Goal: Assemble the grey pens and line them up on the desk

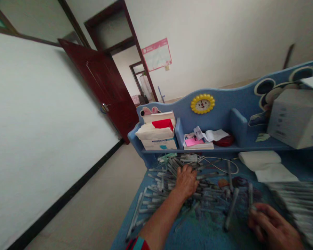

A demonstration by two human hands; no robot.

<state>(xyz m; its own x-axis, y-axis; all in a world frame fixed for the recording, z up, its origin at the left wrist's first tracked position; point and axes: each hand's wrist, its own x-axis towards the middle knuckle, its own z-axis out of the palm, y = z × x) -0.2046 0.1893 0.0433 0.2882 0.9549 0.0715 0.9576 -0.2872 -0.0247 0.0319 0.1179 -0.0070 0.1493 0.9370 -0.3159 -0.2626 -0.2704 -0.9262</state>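
Observation:
My left hand (186,180) lies over a loose pile of slim grey pens (152,200), its fingers bent and slightly apart, palm down. What is under the fingertips is hidden. At the lower right my right hand (273,225) is closed, thumb and fingers pinching the lower end of a pen (250,194) that points away from me. Beside it another pen (232,208) lies apart from the pile on the blue desk (203,229). To the right of my right hand, many pens (302,205) lie side by side in a blurred row.
A white paper roll (261,159) lies behind the pens. The blue shelf (219,99) holds a box of papers (159,140), a stack of booklets (198,146) and a large white carton (294,114). A white cable (214,158) curls below it. Left of the desk is floor.

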